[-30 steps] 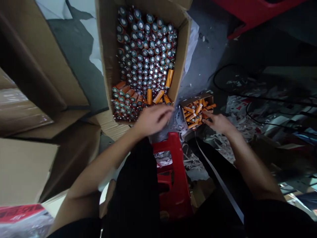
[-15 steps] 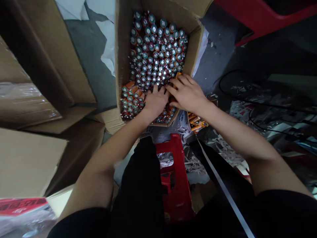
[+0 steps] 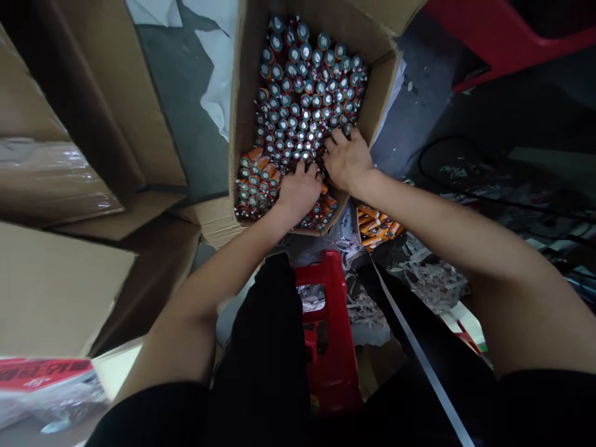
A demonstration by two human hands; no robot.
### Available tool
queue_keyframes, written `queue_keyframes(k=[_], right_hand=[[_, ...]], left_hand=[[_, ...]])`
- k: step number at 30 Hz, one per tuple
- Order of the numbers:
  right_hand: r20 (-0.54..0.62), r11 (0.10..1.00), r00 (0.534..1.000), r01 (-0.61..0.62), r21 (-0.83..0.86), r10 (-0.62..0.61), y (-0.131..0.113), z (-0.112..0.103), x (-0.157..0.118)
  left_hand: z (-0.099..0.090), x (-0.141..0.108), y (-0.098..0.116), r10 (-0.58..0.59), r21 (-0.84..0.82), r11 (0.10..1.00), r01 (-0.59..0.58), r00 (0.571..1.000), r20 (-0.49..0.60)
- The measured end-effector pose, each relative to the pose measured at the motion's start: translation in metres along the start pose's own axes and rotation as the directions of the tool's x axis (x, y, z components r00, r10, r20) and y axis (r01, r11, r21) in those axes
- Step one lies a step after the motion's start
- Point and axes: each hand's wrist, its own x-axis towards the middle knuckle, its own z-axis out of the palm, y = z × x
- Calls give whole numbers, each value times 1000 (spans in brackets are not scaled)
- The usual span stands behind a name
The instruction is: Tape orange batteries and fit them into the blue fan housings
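An open cardboard box (image 3: 236, 118) holds many upright orange cylinders with teal-ringed ends (image 3: 305, 102), packed close together. Inside the near part of the box, my left hand (image 3: 300, 189) rests on the cylinders with its fingers curled down; whatever its fingertips grip is hidden. My right hand (image 3: 348, 158) is by the box's right wall, fingers bent and slightly apart over the cylinders, its fingertips partly out of sight among them. A few orange cylinders (image 3: 329, 202) lie tilted between the hands and the near edge.
Beside the box's near right corner is a smaller container of orange cylinders (image 3: 378, 228). A red stool (image 3: 333, 310) stands between my legs, and another red plastic piece (image 3: 507, 37) is at top right. Large cardboard boxes (image 3: 51, 279) fill the left; paper shreds (image 3: 426, 273) and black cables lie right.
My right hand has moved away from my left hand toward the box's right wall, and its fingers are more bent. The view has shifted slightly, with the box further right.
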Motion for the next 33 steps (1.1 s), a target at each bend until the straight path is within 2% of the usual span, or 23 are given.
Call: queue_keyframes(k=[4,8,10,13,15,18,20,22,25,27,30,32,33], right_hand=[[82,1000,997,-6,-22,8,-3,-5,9],[222,998,974,53,-20,-47,4,-17,-4],[216,996,973,86,11,-86,7,-29,-19],[164,988,980,89,130,-110,9,-55,-45],[166,982,983,45,182,-76,9,-75,-67],[199,961,979,-93,259,41,12,-100,-114],[257,918,958,-213,335,129,18,-104,-156],[321,866,926,-319,385,198,27,-91,-199],[309,841,898,-412,350,312,40,-46,-248],[255,860,897,-427,280,362,45,-8,-262],[162,884,909,-414,219,385,44,39,-268],[21,861,887,-453,232,461,36,57,-274],[-35,843,866,-475,253,498,30,63,-280]], left_hand=[[1,1,4,-57,1,998,57,998,30],[3,-2,-6,37,-55,998,-38,999,-12],[3,-5,-11,78,-88,993,-81,996,-41],[0,-7,-17,106,-94,989,-110,993,-53],[-2,-7,-18,108,-99,989,-113,993,-54],[-4,-7,-20,67,-165,983,-80,995,-80],[-4,-7,-22,17,-217,975,-43,993,-119],[-4,-9,-24,-28,-262,965,-16,986,-162],[-13,-19,-21,-70,-274,962,6,972,-226],[-25,-32,-14,-56,-223,975,-16,948,-315],[-41,-47,7,49,-157,978,-136,885,-464],[-37,-42,32,126,-187,950,-249,856,-501],[-30,-34,49,163,-221,927,-302,857,-489]])
